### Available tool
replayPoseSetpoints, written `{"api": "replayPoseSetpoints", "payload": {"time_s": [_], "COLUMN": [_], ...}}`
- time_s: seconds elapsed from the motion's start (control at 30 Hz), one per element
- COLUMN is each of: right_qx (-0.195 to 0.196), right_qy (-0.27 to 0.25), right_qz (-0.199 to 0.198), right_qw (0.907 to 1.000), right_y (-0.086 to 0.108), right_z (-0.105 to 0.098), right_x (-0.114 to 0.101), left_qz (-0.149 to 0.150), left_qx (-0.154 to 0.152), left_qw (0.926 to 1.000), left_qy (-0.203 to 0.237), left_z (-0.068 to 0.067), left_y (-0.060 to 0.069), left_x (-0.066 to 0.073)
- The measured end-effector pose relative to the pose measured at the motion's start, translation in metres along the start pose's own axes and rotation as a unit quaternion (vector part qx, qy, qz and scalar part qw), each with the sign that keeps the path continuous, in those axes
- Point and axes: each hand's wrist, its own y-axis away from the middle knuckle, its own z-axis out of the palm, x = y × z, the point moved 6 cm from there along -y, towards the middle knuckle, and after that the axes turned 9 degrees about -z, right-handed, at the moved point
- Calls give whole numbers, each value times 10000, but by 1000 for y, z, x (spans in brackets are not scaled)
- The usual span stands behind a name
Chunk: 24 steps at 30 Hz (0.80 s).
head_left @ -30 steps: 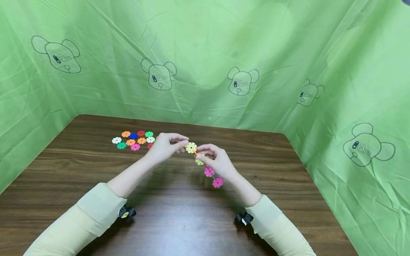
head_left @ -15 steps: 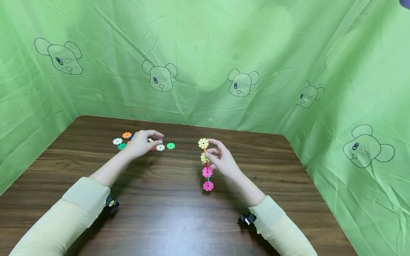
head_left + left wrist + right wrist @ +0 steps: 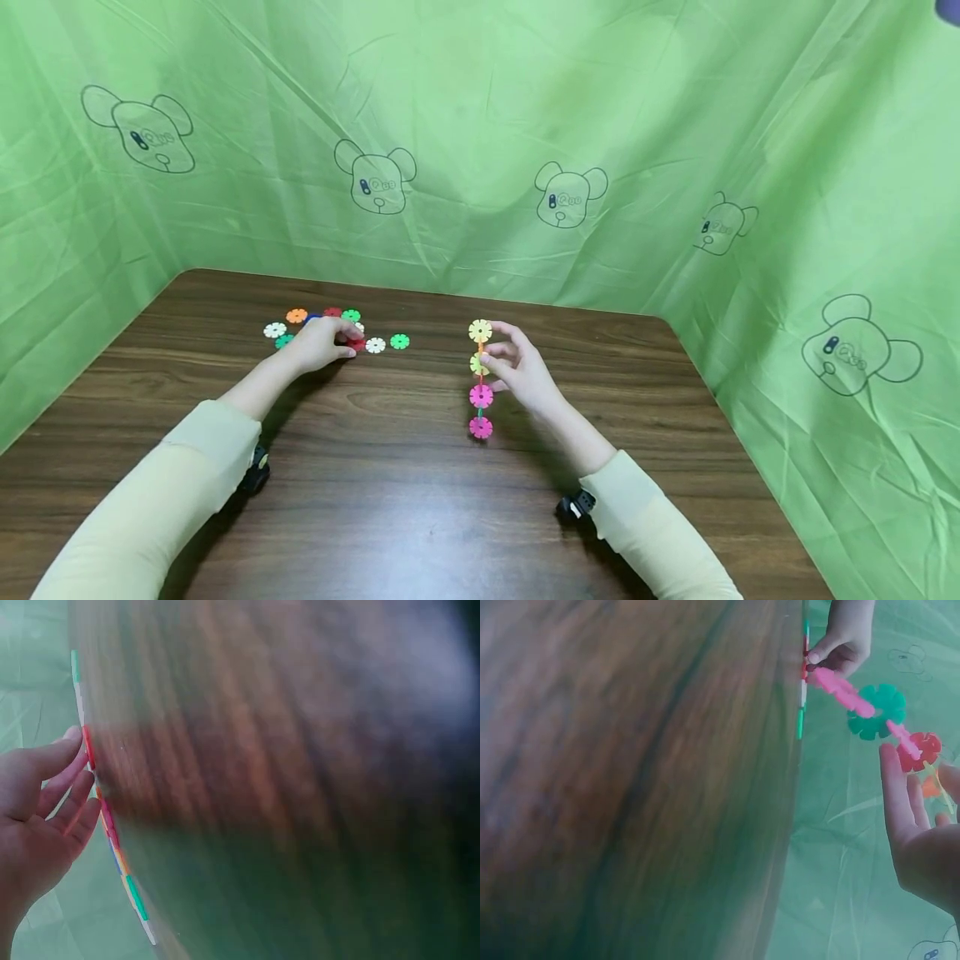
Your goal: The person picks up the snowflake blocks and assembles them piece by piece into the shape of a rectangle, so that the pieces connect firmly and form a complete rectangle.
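A chain of flower-shaped snowflake discs (image 3: pixel 481 396) stands above the table, with pink discs at the near end and yellow ones at the far end. Orange, red and green discs link them edge-on. My right hand (image 3: pixel 527 375) pinches the chain around its nearer yellow disc (image 3: pixel 476 364). In the right wrist view, the green linking disc (image 3: pixel 876 712) shows its face. Over the loose pieces, my left hand (image 3: pixel 317 344) has thumb and fingertips at opposite edges of a flat red snowflake disc (image 3: pixel 358 343). The left wrist view shows that red disc (image 3: pixel 88 747) edge-on between them.
A white disc (image 3: pixel 376 345) and a light green disc (image 3: pixel 400 342) lie right of the left hand. Orange (image 3: pixel 297 316), white (image 3: pixel 275 331) and several other discs lie around it, partly hidden. Green cloth (image 3: pixel 465 233) surrounds the brown table (image 3: pixel 420 500) behind and at the sides.
My left hand has left the chain, moved left to the loose discs and lowered onto the red one. A white and a green disc now lie farther right. The chain has turned more upright in view.
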Motion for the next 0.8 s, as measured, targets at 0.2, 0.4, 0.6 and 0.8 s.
{"api": "replayPoseSetpoints", "payload": {"time_s": [0.2,0.4,0.6,0.8], "right_qx": [-3,6,-88,41], "right_qy": [116,-137,-282,-215], "right_qz": [-41,78,195,307], "right_qw": [9999,9999,9994,9993], "right_y": [-6,-7,-8,-8], "right_z": [-1,-2,-2,-6], "right_x": [11,14,18,21], "left_qz": [-4,49,104,-14], "left_qx": [183,243,323,155], "left_qw": [9995,9981,9984,9991], "left_qy": [-248,-561,-461,-406], "left_z": [2,2,0,1], "left_y": [-4,-6,-5,-5], "left_x": [-1,-1,-2,0]}}
